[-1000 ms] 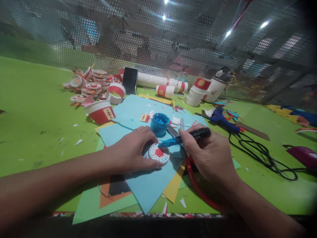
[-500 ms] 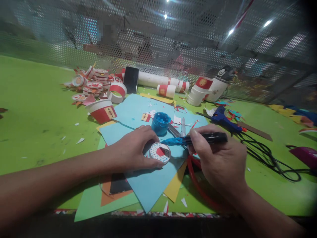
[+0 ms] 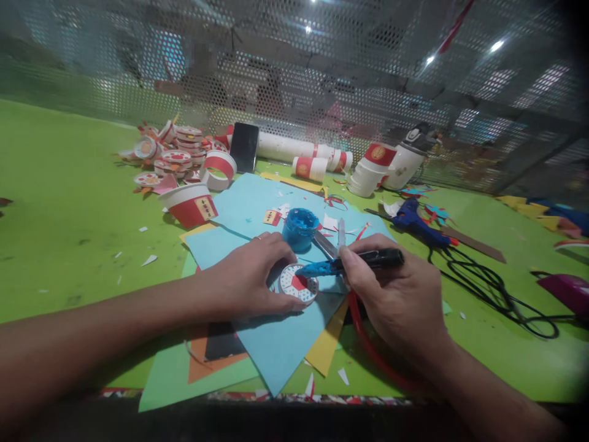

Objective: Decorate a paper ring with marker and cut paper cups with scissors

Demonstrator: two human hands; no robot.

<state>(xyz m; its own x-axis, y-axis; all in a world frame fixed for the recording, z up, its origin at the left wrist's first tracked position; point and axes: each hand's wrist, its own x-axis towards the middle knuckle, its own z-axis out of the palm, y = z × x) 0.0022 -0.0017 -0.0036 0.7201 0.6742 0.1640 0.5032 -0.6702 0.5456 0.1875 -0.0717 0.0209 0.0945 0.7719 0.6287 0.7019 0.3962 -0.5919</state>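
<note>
My left hand [image 3: 251,276] grips the edge of a small round paper disc [image 3: 288,291] between thumb and fingers. The disc is white with blue dots and a red centre. In my right hand [image 3: 398,294] is a black marker pen [image 3: 380,258], its front end coated in blue paint. The pen's tip is over the disc and looks to touch it near the red centre. Behind the disc stands an open jar of blue paint [image 3: 300,232]. Scissors with red handles [image 3: 363,325] lie partly hidden under my right hand, on light blue paper sheets [image 3: 271,350].
A cut paper cup [image 3: 191,205] and a pile of decorated discs [image 3: 175,159] sit at the left. Farther back are a phone [image 3: 244,147], paper cups [image 3: 310,168] and a white bottle [image 3: 405,166]. At the right lie a blue glue gun [image 3: 416,222] and black cable [image 3: 497,294].
My right hand has moved left with the marker pen, bringing its tip from the disc's upper right edge to near its centre. My left hand and the disc stay about where they were.
</note>
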